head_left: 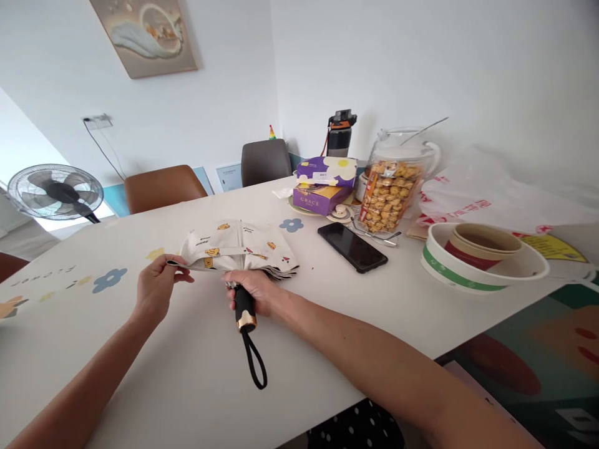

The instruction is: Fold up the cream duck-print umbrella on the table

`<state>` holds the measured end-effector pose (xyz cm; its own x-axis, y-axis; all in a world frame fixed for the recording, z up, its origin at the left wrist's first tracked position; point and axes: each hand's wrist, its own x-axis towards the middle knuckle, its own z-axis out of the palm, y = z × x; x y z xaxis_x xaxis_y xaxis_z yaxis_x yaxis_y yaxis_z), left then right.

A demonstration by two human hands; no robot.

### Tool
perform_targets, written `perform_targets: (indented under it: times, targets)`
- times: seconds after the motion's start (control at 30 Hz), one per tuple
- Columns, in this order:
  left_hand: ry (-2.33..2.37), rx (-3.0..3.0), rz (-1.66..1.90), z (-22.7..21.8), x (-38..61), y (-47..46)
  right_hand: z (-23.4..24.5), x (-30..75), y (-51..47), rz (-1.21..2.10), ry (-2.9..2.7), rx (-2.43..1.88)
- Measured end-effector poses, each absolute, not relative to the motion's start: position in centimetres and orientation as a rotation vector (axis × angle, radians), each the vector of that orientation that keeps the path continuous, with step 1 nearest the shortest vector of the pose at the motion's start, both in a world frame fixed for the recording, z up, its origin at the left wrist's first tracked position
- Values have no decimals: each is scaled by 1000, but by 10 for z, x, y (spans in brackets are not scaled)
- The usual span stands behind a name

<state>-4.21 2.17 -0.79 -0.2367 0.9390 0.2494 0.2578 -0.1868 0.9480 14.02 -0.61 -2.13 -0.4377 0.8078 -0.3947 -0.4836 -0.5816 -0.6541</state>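
The right forearm reaches in low from the right side and ends in a hand at the umbrella. That right hand has its fingers wrapped around the top of the black handle, just below the gathered canopy. The left forearm slants up from the lower left, and the left hand pinches the canopy's near left edge between thumb and fingers — a lighter hold, with the other fingers loosely curled. The umbrella lies over the middle of the white table, its loosely folded, printed cloth pointing away from the person and its black wrist loop trailing toward them.

To the right of the umbrella are a dark phone and, just beyond that, a pair of glasses. Farther right sits a white bowl with a green band. Beyond the umbrella to the right stand purple boxes and a container of snacks. Past the table's far edge are a brown chair and a grey one — and left of the umbrella, a fan.
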Motion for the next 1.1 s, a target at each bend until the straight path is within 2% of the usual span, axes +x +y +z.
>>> perform_targets:
  times: [0.2,0.47,0.77,0.87,0.97,1.1]
  targets:
    - [1528,1248,1332,-23,-45,23,-17,145,-5,2042,-520,-855]
    - [1471,1203,1376,-24,-61,30,-13,149,-5,2032,-495,-902]
    - [1932,1557,1071,-41,-72,36,-13,149,-5,1981,-550,-959]
    - [2004,1560,1165,-35,-69,32,-13,148,-7,1959,-624,-974]
    - [1858,1597,1281,-24,-55,22,-12,146,-10,1936,-720,-993]
    - [1523,1724,1073,-20,-29,10,-13,141,-16,1938,-877,-996]
